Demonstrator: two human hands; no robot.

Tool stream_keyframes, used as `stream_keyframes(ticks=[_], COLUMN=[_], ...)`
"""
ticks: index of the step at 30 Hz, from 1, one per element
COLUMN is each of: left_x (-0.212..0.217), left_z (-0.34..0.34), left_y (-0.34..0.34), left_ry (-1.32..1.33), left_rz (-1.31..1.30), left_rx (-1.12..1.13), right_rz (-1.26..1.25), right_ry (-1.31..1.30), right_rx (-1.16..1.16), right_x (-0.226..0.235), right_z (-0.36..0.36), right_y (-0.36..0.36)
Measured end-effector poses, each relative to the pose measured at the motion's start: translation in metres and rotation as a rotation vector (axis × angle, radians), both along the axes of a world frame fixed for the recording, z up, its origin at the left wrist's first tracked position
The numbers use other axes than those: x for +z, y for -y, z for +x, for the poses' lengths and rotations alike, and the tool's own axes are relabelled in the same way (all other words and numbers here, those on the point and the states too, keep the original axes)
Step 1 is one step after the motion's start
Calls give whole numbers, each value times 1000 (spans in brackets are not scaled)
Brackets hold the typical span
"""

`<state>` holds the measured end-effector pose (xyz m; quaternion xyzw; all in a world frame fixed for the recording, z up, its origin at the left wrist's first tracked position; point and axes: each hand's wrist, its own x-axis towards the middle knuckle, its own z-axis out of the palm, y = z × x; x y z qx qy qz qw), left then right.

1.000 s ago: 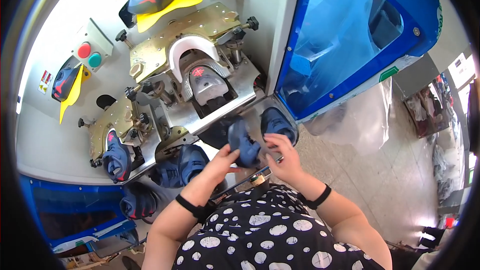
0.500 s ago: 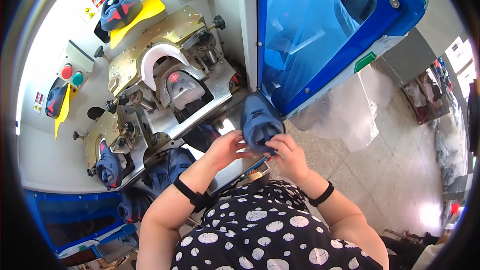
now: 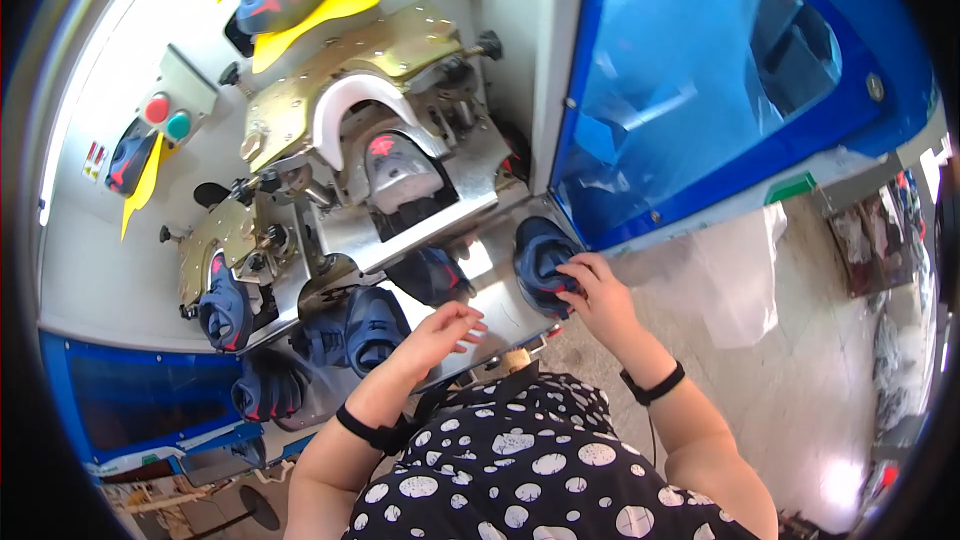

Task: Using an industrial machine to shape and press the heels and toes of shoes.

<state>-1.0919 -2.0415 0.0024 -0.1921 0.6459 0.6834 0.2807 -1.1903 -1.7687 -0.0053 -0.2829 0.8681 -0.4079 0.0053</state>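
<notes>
Dark blue shoe upper (image 3: pixel 541 262): on the metal shelf (image 3: pixel 500 305) at the machine's right end, just below the blue guard panel (image 3: pixel 700 90); half a second earlier it was held up in both hands. Right hand (image 3: pixel 598 292): fingers curled onto the upper's side. Left hand (image 3: pixel 440 332): has let go, fingers loosely spread above the shelf, near another blue upper (image 3: pixel 375 325).
</notes>
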Motion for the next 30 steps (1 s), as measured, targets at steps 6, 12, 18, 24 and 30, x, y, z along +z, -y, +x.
stream_keyframes(ticks=[6, 12, 18, 24, 30], left_x=[34, 60, 75, 70, 53], left_z=[49, 83, 122, 150, 154], left_y=[40, 69, 93, 111, 127], left_ry=[-302, -456, -388, -423, -428], left_rz=[-28, -93, -115, -14, 70], left_rx=[98, 209, 102, 102, 70], right_rz=[-59, -398, -379, -44, -131], right_ry=[-353, -570, -909, -591, -815], right_rx=[-134, 101, 42, 32, 39], right_x=[65, 143, 268, 290, 258], right_z=[33, 17, -98, -147, -101], right_y=[45, 152, 266, 327, 306])
